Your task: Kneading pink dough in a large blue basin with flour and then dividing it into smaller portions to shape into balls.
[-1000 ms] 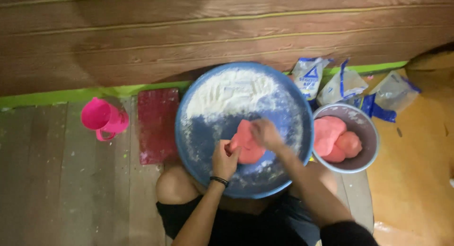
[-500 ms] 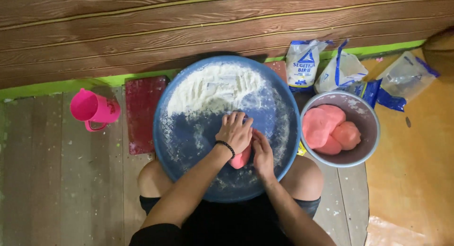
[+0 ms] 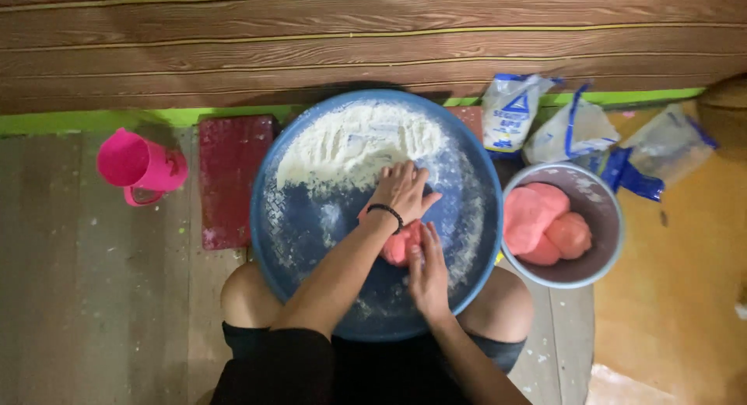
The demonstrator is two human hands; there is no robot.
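Dough (image 3: 398,245), pink, sits at the blue basin's (image 3: 311,241) centre; we've shifted our left hand (image 3: 401,191) toward twelve o'clock, spread flat into flour (image 3: 350,144), right hand (image 3: 428,273) pressing alongside.

Showing deep blue, dusted white: the round basin (image 3: 296,241). Lying creamy white inside it: the flour heap (image 3: 354,144). Peeking out salmon pink: the dough (image 3: 398,247). Ringing the left hand's (image 3: 402,191) wrist in black: a band (image 3: 386,213). Glowing hot pink: the jug (image 3: 142,166). Lying dark red, speckled white: the mat (image 3: 227,179). Rimming grey around more salmon-pink lumps (image 3: 545,222): the bowl (image 3: 603,253). Showing white with blue markings: the bags (image 3: 545,121). Running brown with wood grain and thin yellow lines above a lime-green strip: the wall (image 3: 311,39).
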